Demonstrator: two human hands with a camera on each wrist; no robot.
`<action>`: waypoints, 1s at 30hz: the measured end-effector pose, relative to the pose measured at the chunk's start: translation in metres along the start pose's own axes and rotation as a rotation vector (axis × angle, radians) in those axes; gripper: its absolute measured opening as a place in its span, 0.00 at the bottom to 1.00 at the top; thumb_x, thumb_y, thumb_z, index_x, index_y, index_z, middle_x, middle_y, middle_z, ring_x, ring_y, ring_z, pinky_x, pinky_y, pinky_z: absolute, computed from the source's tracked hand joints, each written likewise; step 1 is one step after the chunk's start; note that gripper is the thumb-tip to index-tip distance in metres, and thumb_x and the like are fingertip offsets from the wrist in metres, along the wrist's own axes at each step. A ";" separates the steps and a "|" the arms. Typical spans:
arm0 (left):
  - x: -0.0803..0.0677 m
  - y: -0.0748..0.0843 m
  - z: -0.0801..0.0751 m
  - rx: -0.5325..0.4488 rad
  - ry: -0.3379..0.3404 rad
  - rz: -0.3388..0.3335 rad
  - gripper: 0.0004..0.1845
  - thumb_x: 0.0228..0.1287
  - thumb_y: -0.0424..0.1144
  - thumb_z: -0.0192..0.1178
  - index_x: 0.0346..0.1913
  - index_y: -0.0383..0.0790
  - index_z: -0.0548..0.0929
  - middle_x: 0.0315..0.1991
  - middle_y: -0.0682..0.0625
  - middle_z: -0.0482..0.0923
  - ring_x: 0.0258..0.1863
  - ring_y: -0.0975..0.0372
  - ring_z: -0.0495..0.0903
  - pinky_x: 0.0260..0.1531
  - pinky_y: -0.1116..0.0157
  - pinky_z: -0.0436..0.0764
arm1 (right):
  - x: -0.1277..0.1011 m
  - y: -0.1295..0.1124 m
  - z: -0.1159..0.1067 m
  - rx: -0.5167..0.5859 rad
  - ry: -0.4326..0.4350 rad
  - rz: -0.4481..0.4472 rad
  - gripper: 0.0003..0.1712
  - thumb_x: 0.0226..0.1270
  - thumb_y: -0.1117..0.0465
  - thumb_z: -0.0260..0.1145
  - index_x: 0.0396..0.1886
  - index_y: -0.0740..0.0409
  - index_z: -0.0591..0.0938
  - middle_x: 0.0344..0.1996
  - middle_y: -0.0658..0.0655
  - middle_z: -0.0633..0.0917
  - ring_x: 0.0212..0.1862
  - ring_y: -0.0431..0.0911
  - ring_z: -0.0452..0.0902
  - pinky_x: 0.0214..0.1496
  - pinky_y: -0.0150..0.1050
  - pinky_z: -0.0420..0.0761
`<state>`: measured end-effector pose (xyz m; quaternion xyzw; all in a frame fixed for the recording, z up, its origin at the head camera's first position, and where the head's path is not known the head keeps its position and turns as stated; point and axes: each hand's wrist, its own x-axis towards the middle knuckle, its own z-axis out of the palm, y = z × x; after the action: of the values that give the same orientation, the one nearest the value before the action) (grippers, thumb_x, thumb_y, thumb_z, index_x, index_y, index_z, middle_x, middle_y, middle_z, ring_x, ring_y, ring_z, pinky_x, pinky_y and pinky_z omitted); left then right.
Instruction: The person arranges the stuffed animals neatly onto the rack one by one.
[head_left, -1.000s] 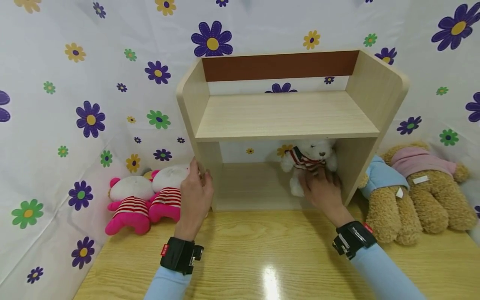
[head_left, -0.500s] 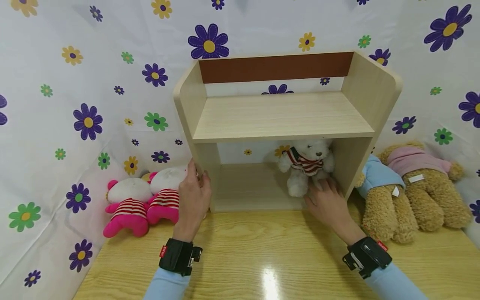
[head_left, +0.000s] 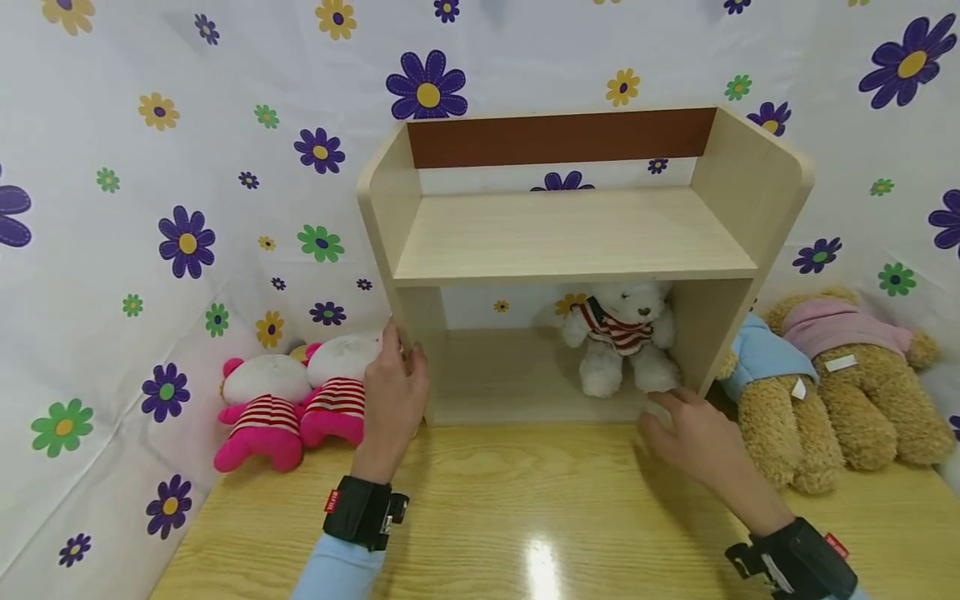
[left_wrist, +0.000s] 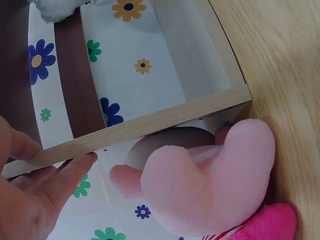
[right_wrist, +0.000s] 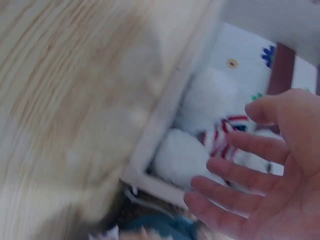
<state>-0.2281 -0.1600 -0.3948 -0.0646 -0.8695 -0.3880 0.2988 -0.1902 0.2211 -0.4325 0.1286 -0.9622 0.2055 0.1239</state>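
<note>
Head view shows a white teddy bear (head_left: 618, 333) in a red-striped top sitting upright in the lower compartment of a pale wooden shelf unit (head_left: 570, 242), toward its right side, near the right wall. The right hand (head_left: 701, 446) hovers over the worktop (head_left: 480, 508) just in front of the bear's feet, fingers spread and relaxed, holding nothing; its fingertips lie close to the shelf's front edge, and I cannot tell whether they touch it. In the blurred right wrist view, the open fingers (right_wrist: 235, 170) lie just short of the bear. The left hand (head_left: 393, 396) grips the front edge of the shelf's left side panel, thumb and fingers either side of the board. Two pink-and-white plush toys (head_left: 300, 400) lie just left of that hand.
</note>
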 end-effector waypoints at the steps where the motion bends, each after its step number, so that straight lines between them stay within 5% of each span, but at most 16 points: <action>1: 0.000 0.000 0.000 0.001 0.000 0.001 0.29 0.75 0.33 0.56 0.75 0.37 0.63 0.68 0.36 0.77 0.60 0.45 0.83 0.51 0.50 0.86 | -0.004 0.001 -0.004 0.005 -0.001 -0.002 0.21 0.72 0.54 0.66 0.58 0.62 0.85 0.54 0.70 0.84 0.32 0.56 0.85 0.24 0.47 0.79; 6: 0.000 -0.002 -0.002 -0.004 -0.001 0.020 0.29 0.75 0.32 0.56 0.75 0.36 0.63 0.68 0.35 0.77 0.60 0.44 0.83 0.50 0.49 0.86 | -0.022 0.010 -0.024 0.007 0.019 -0.030 0.21 0.70 0.57 0.69 0.57 0.63 0.85 0.52 0.70 0.86 0.37 0.57 0.86 0.32 0.51 0.83; 11: 0.001 -0.003 -0.005 -0.020 -0.003 0.031 0.28 0.75 0.32 0.56 0.75 0.36 0.64 0.68 0.36 0.76 0.60 0.45 0.82 0.51 0.49 0.85 | -0.037 0.027 -0.039 0.036 0.073 -0.031 0.17 0.70 0.60 0.68 0.55 0.61 0.86 0.39 0.61 0.87 0.27 0.39 0.77 0.25 0.37 0.74; 14: 0.000 -0.004 -0.005 -0.026 -0.007 0.025 0.28 0.76 0.33 0.56 0.75 0.36 0.63 0.69 0.36 0.76 0.61 0.45 0.82 0.51 0.49 0.85 | -0.043 0.037 -0.044 0.038 0.185 -0.071 0.13 0.66 0.64 0.70 0.50 0.60 0.87 0.34 0.59 0.87 0.23 0.34 0.74 0.22 0.33 0.70; 19: 0.001 -0.006 -0.004 -0.040 -0.005 0.007 0.28 0.76 0.34 0.55 0.75 0.37 0.64 0.68 0.36 0.76 0.61 0.45 0.82 0.52 0.48 0.85 | -0.045 0.050 -0.052 -0.041 0.440 -0.139 0.11 0.58 0.67 0.72 0.42 0.63 0.88 0.34 0.64 0.88 0.22 0.50 0.78 0.20 0.38 0.70; 22: 0.002 -0.007 -0.002 -0.039 -0.001 -0.001 0.28 0.76 0.35 0.56 0.75 0.36 0.65 0.67 0.35 0.77 0.60 0.45 0.82 0.52 0.48 0.85 | -0.039 0.056 -0.057 -0.026 0.542 -0.140 0.15 0.55 0.67 0.72 0.44 0.68 0.87 0.39 0.72 0.86 0.33 0.64 0.80 0.33 0.53 0.77; 26: 0.003 -0.008 -0.001 -0.026 -0.001 -0.003 0.28 0.76 0.34 0.56 0.75 0.35 0.66 0.65 0.34 0.78 0.58 0.45 0.84 0.51 0.48 0.85 | -0.032 0.067 -0.059 -0.007 0.565 -0.083 0.24 0.57 0.63 0.73 0.52 0.71 0.84 0.53 0.82 0.80 0.49 0.79 0.75 0.47 0.75 0.70; 30: 0.002 -0.008 -0.001 -0.030 -0.013 0.009 0.28 0.76 0.33 0.55 0.75 0.34 0.65 0.65 0.32 0.78 0.57 0.44 0.84 0.50 0.47 0.85 | -0.030 0.078 -0.058 -0.054 0.534 -0.028 0.31 0.60 0.56 0.72 0.60 0.69 0.80 0.61 0.85 0.73 0.53 0.85 0.70 0.48 0.81 0.67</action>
<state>-0.2321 -0.1666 -0.3978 -0.0756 -0.8651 -0.3994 0.2940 -0.1743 0.3203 -0.4182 0.0799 -0.8987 0.2045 0.3797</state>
